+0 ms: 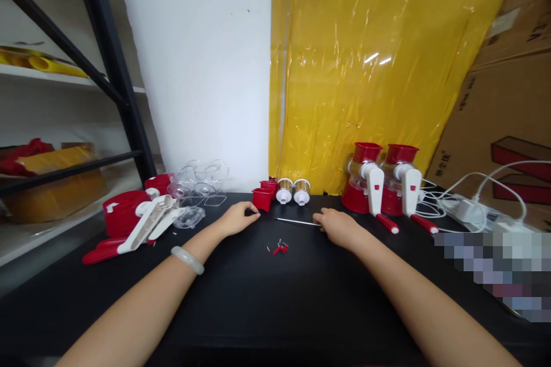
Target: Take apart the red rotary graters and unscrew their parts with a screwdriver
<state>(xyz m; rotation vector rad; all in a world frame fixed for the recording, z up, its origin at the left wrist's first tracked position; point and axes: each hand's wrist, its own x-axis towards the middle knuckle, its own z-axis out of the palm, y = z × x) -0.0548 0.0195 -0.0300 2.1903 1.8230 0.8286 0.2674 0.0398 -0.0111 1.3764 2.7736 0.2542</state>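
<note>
My right hand (338, 226) is closed round the near end of a thin metal screwdriver (297, 221), whose shaft points left along the black table. Its handle is hidden in my fingers. My left hand (239, 218) is partly open beside a red plastic feed hopper (261, 199), thumb and forefinger apart; whether the fingertips touch it I cannot tell. Below and between both hands lie small red plastic pieces (281, 250) with several little screws (268, 249). Behind the tool stand two drum graters (284, 191) with white ends, close to the red hoppers.
Two assembled red-and-white rotary graters (365, 183) stand at right, near white cables and a power strip (469, 212). At left are red bases (124, 212), white crank handles (150, 221) and clear plastic housings (200, 180). A black-framed shelf (112, 69) rises beyond.
</note>
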